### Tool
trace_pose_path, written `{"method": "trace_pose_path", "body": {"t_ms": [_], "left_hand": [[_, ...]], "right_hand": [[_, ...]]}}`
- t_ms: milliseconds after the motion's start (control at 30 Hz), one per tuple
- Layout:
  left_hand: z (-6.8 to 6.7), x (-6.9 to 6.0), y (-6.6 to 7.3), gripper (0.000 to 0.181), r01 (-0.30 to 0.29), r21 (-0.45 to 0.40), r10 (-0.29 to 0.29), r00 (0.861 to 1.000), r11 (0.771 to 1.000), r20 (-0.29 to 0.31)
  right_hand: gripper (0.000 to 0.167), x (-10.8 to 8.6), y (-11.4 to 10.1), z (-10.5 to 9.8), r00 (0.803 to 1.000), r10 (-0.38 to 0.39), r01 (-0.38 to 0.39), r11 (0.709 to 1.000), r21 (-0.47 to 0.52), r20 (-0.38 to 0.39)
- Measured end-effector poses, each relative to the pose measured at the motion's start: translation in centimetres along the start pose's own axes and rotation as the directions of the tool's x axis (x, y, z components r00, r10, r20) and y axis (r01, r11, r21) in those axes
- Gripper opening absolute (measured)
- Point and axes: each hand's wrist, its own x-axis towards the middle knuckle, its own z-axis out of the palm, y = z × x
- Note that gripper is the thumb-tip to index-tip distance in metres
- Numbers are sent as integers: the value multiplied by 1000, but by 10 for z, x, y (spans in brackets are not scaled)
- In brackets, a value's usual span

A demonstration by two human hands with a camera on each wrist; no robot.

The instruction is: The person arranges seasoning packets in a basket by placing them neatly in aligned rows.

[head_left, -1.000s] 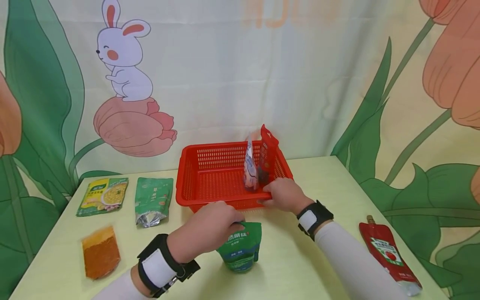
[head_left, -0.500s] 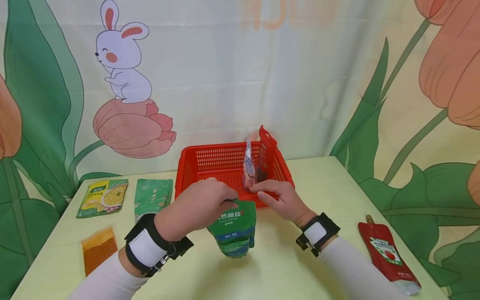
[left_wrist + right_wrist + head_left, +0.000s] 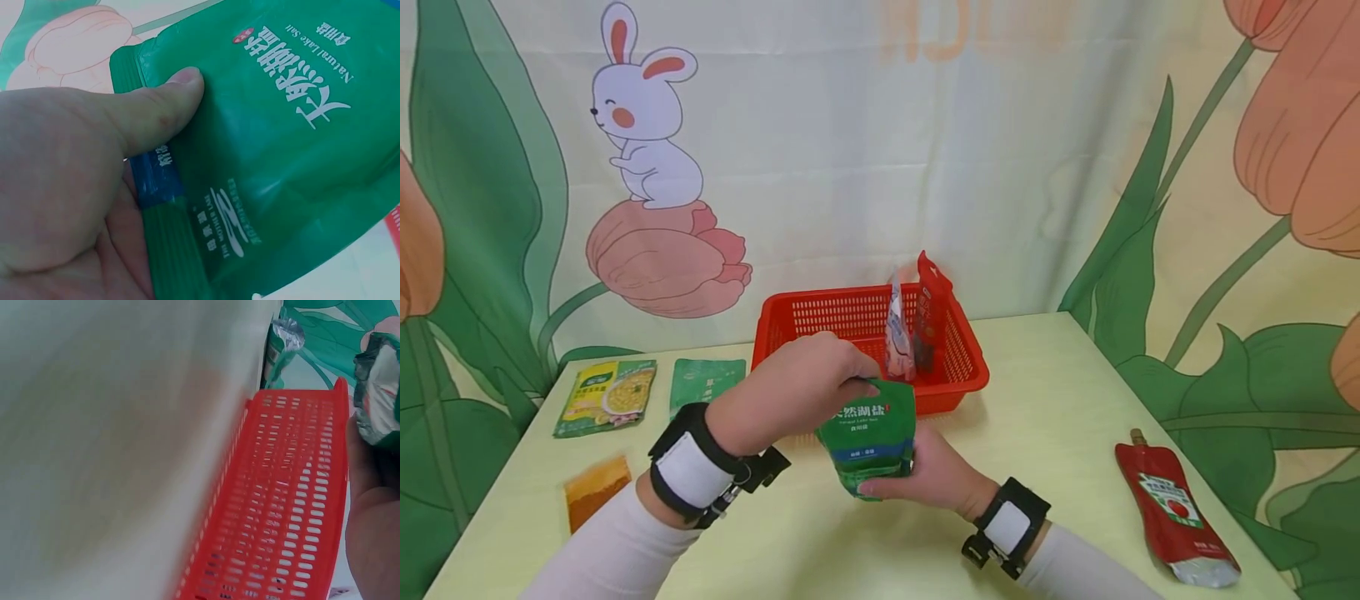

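A green bag of lake salt point(image 3: 871, 435) is held upright above the table, in front of the red basket point(image 3: 964, 385). My left hand point(image 3: 793, 392) pinches its top edge; in the left wrist view the thumb point(image 3: 181, 90) lies across the printed front. From the right, my right hand point(image 3: 942, 473) grips the lower part of the bag, thumb on the front and the other fingers hidden behind it. The bag's silvery bottom point(image 3: 378, 394) shows at the edge of the right wrist view. Inside the basket stand a pink-and-white packet point(image 3: 898, 337) and a red packet point(image 3: 931, 312).
Left on the table point(image 3: 1037, 417) lie a yellow-green soup packet point(image 3: 606, 396), another green bag point(image 3: 703, 382) and a clear pouch of orange-brown powder point(image 3: 597, 492), partly behind the left arm. A red spouted ketchup pouch point(image 3: 1176, 508) lies at right. A printed curtain point(image 3: 850, 167) hangs behind.
My left hand has lifted the salt bag off the table, up toward the basket. My right hand has let go of the basket's rim, come down and gripped the bag's lower part.
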Motion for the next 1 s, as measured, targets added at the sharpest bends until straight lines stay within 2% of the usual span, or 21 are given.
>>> {"method": "trace_pose_path", "body": {"t_ms": [133,333,433,500,533,567,600,633,700,733,767,800,833,900,967,1000], "left_hand": [[-1,2,-1,20,-19,4,19,1000,1000,9],[1,4,-3,18,-40,-2,40,999,999,-21],[4,5,-4,22,-34,17,35,997,999,-73],[9,7,-6,25,-36,43,43,985,998,-169],[13,7,-7,29,-33,64,47,970,997,-239],[19,8,-8,35,-22,82,48,945,996,-323],[26,9,-8,42,0,92,39,908,996,-416],[34,9,-9,49,26,97,27,861,995,-508],[53,9,-9,65,96,67,-28,752,993,-658],[63,8,-7,72,137,35,-73,705,990,-705],[72,7,-5,79,173,-10,-126,672,985,-730],[81,6,-2,85,213,-60,-189,657,975,-730],[89,6,2,89,256,-111,-257,658,960,-708],[101,6,10,94,332,-190,-374,682,924,-628],[110,7,18,98,404,-234,-464,708,884,-532],[114,8,22,98,430,-247,-495,717,868,-492]], "right_hand": [[78,2,1,7,999,-12,14,999,49,-33],[73,3,2,11,994,-53,54,998,8,-100],[70,3,2,13,988,-59,56,998,-27,-143],[67,3,2,14,981,-50,39,997,-60,-189],[66,4,3,14,975,-50,34,996,-77,-215],[65,4,3,14,968,-52,28,995,-97,-247],[63,4,3,15,958,-55,21,992,-122,-282],[62,5,4,16,946,-61,15,990,-142,-319],[58,6,4,17,914,-96,22,982,-190,-395],[56,7,3,18,893,-122,28,975,-218,-433],[54,7,2,19,870,-149,31,968,-248,-471],[51,8,1,20,845,-172,31,961,-276,-507],[49,9,-1,21,820,-193,25,952,-304,-538],[42,10,-4,23,770,-251,-4,918,-397,-587],[35,11,-6,25,732,-313,-60,855,-514,-606],[33,11,-5,26,721,-338,-104,810,-577,-604]]}}
